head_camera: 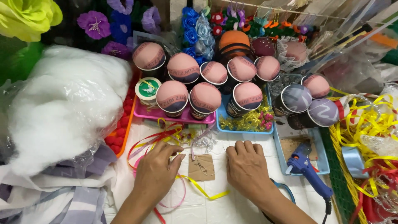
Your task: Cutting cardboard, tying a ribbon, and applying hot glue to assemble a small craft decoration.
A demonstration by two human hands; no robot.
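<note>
Left hand: my left hand (159, 166) rests loosely curled on the table, fingertips beside the cardboard piece (202, 167), holding nothing I can see.
Right hand: my right hand (246, 166) lies knuckles-up, fingers curled under; a grip, I cannot tell.
Cardboard piece: between both hands.
Glue gun (306, 168): at 3 o'clock of my right hand.
Ribbons (155, 139): at 12 o'clock of my left hand.

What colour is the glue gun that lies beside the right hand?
The glue gun is blue, shown best in the head view.

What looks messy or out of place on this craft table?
Loose ribbons lie tangled on the white surface by the left hand. At the right, yellow ribbon spills in a heap over the green basket. Two grey-topped cups lie tipped on their sides, while the pink-topped cups stand upright.
</note>
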